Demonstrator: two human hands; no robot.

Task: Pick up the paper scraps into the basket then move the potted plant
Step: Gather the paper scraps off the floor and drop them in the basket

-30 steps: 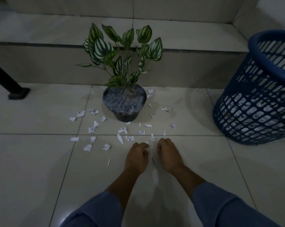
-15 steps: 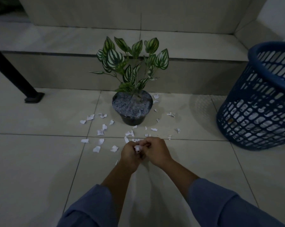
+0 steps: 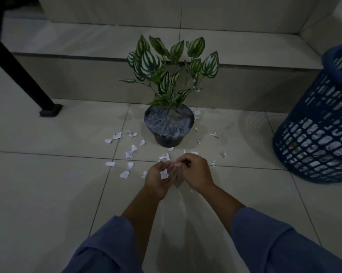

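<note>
A potted plant (image 3: 169, 127) with striped green leaves stands in a black pot on the tiled floor. Several white paper scraps (image 3: 129, 154) lie scattered around the pot, mostly to its left and front. My left hand (image 3: 159, 179) is cupped palm-up just in front of the pot, holding a white scrap. My right hand (image 3: 194, 172) touches it from the right, fingers pinched together over the left palm; whether it holds a scrap I cannot tell. A blue plastic basket (image 3: 321, 123) stands at the right with paper inside.
A raised tiled step (image 3: 87, 62) runs behind the plant. A black furniture leg (image 3: 28, 79) slants down to the floor at the left. Floor tiles stretch out to the left and front of my hands.
My hands have lifted off the floor and come together; the left palm has turned upward with a scrap in it. The camera has shifted back slightly.
</note>
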